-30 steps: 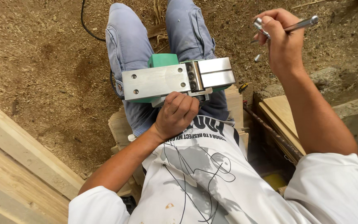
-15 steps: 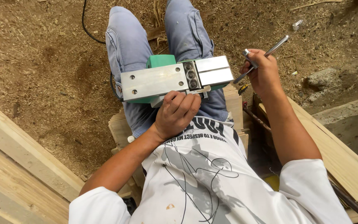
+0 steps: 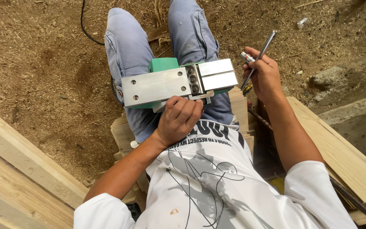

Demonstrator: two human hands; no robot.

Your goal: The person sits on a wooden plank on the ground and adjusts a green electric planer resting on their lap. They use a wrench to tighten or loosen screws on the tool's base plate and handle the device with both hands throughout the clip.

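I see a green electric planer (image 3: 178, 82) lying upside down across my lap, its flat silver sole plates facing up and its blade drum, with three bolts, exposed between them. A slim metal socket wrench (image 3: 259, 55) stands tilted just right of the planer, handle pointing up and away.

A green plastic planer (image 3: 162, 65) shows its smooth, brushed-metal sole plate (image 3: 155, 87) on faded blue denim jeans (image 3: 126, 51). The right hand (image 3: 265, 76) grips a glossy steel socket wrench (image 3: 261, 51). Pale, rough-sawn wooden planks (image 3: 18, 165) lie on matt, sawdust-strewn earth (image 3: 34, 59).
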